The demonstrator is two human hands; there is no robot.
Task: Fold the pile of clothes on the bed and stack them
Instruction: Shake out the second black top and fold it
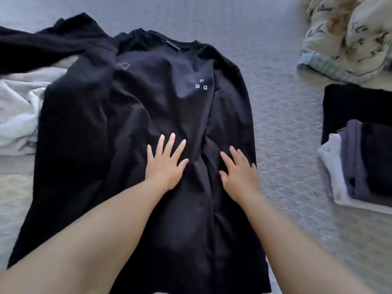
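Both hands, the left hand (165,164) and right hand (238,170), pressed flat with fingers spread on a black shirt (131,124) at the bed's (275,102) centre, gripping nothing; folded clothes (360,149) sat stacked at three o'clock.

A bedroom in a home. Shown by the pale textured bedspread (282,107) filling the view, a rumpled floral duvet (347,37) bunched at the far right corner, and household laundry on top: a black T-shirt (148,107) spread flat, a folded stack of clothes (360,158), unfolded white garments (17,111) at left.
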